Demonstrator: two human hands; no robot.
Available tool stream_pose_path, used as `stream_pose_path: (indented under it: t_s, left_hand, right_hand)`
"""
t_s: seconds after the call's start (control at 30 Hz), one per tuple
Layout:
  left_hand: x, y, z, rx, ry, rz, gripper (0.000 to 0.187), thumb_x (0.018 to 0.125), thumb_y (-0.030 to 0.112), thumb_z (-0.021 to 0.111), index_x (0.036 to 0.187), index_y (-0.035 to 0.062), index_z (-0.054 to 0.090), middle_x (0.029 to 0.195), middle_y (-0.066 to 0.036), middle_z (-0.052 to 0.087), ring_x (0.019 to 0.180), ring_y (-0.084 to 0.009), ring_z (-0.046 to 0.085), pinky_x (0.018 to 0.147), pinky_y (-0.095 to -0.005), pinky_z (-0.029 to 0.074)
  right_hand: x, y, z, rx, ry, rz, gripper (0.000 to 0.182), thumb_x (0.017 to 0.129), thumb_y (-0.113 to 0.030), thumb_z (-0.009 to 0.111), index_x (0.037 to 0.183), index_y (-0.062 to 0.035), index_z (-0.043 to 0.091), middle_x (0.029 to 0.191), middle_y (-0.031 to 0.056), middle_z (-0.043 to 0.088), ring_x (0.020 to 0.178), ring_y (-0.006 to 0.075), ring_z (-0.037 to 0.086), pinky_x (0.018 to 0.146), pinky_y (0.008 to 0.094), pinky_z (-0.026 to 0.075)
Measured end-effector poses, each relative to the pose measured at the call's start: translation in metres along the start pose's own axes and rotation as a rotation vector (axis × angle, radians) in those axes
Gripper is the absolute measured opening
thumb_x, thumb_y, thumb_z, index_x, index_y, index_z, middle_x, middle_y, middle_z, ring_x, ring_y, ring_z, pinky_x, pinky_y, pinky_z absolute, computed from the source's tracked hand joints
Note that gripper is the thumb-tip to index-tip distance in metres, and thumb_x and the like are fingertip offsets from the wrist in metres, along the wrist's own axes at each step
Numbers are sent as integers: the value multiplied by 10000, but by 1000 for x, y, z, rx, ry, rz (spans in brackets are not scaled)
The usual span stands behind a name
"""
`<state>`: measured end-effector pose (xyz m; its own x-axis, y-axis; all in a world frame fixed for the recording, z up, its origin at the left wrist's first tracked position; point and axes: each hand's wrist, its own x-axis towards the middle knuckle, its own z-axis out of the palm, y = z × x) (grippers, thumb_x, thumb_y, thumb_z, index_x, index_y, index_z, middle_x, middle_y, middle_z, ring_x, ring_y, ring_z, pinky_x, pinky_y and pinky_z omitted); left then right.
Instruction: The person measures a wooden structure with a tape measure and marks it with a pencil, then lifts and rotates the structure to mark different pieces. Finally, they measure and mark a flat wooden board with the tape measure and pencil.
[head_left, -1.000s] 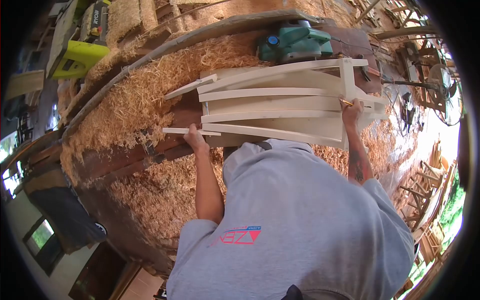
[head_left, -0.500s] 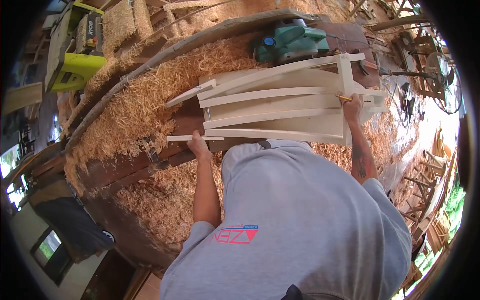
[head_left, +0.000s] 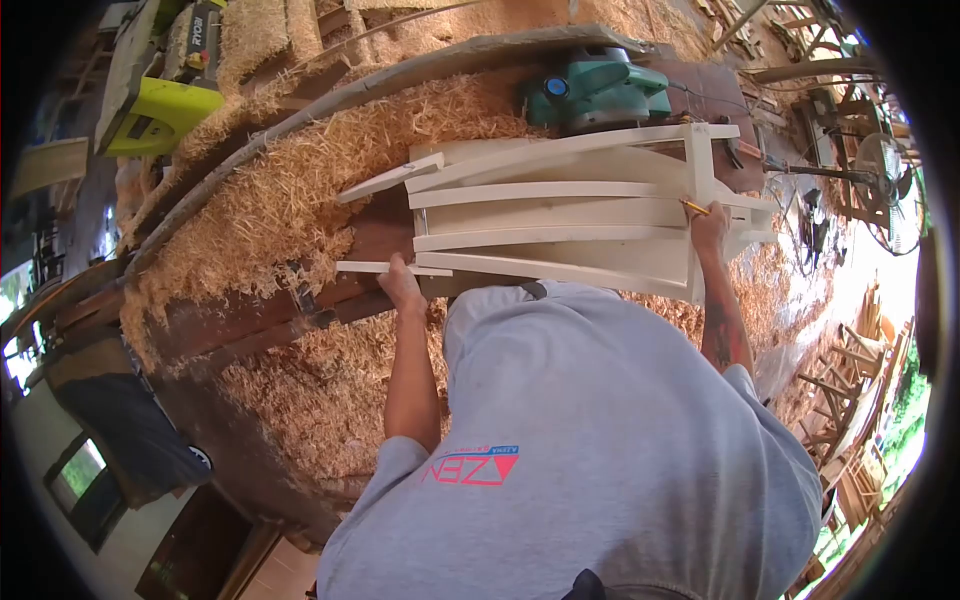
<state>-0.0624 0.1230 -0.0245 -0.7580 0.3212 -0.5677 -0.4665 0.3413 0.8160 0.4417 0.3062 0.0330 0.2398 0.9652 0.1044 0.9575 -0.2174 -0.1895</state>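
Note:
A pale wooden slatted frame (head_left: pixel 545 238) lies on the bench, its curved slats meeting a crosspiece (head_left: pixel 697 160) at the right end. My left hand (head_left: pixel 402 288) is closed on the protruding end of a pale wooden strip (head_left: pixel 358 267) at the frame's near left corner. At the crosspiece, my right hand (head_left: pixel 710 232) is closed with a yellow pencil (head_left: pixel 693 207) in its fingers, its tip pointing left over the wood. The fingertips of this hand are small and partly hidden. Another short strip (head_left: pixel 385 180) sticks out at the far left corner.
Behind the frame rests a green power planer (head_left: pixel 598 90). Wood shavings (head_left: pixel 270 200) heap over the dark bench (head_left: pixel 215 325) and floor. A lime-green Ryobi machine (head_left: pixel 165 110) stands at upper left. A fan (head_left: pixel 878 165) and stacked wooden parts (head_left: pixel 850 390) are at the right.
The camera view has shifted slightly, so the bench and planer appear a little lower and further right. Both hands keep their hold at the same ends of the frame.

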Motion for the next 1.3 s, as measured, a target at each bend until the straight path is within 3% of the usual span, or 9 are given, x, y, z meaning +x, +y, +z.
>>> stream_pose_path:
  t_s: [0.27,0.33,0.37,0.83,1.3]
  left_hand:
    - [-2,9,3,55,-10,-51,271,822,180,567,837,-83,635,810,-90,610,729,-200,583,691,-341,461]
    - [4,-1,4,-4,46,-3,234,789,146,570,689,-64,544,723,-61,548,639,-171,517,609,-353,441]
    - [7,-5,2,-3,46,-3,234,789,146,570,689,-64,544,723,-61,548,639,-171,517,609,-353,441]
    - [0,3,9,-163,27,4,234,792,107,579,832,-123,567,840,-114,596,692,-202,592,648,-357,502]
    - [2,3,9,-182,12,2,244,780,84,578,874,-139,546,819,-102,591,688,-198,601,637,-349,505]
  right_hand:
    - [-7,-7,-2,-17,44,23,522,763,-502,743,790,-9,574,929,210,571,917,409,546,786,495,438]
    - [-12,-20,-15,-7,13,82,512,765,-496,742,812,-15,574,940,204,569,932,404,545,796,494,437]
    - [-13,-17,-14,-8,12,83,512,765,-496,742,812,-15,574,940,204,569,932,404,545,796,494,437]
    - [-3,-4,-3,-16,21,-9,527,754,-509,752,801,-9,594,922,215,577,912,415,560,790,484,443]
    - [-3,-2,-4,-17,8,6,516,755,-503,748,805,-17,582,946,217,571,932,408,551,794,483,436]
